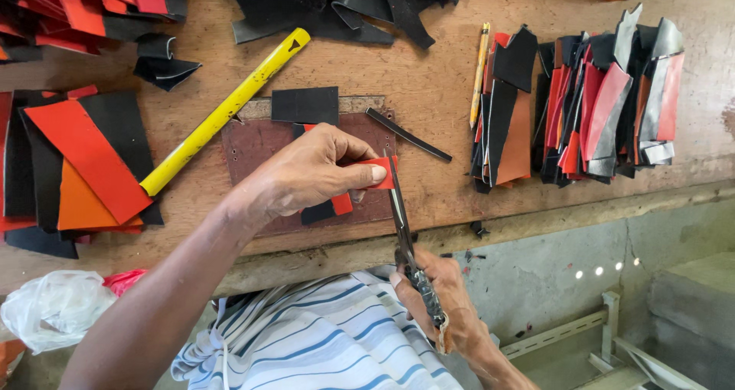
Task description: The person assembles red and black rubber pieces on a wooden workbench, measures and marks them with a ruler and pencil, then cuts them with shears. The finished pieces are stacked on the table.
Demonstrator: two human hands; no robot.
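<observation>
Near the centre of the view we see the left hand (306, 172) pinching a small red piece (380, 172) between thumb and fingers, holding it just above a brown board (256, 141) that lies on the wooden bench (436, 84). From six o'clock the right hand (440, 298) closes around the handles of a pair of scissors (400, 218), whose blades point toward twelve o'clock and meet the red piece at its right edge. A black square (305, 104) rests at twelve o'clock of the left hand, and a thin black strip (407, 133) lies at about one o'clock. A yellow stick (222, 114) slants away at ten o'clock. Stacks of red and black pieces (589, 99) stand at two o'clock, and a similar heap (73, 168) at nine o'clock.
</observation>
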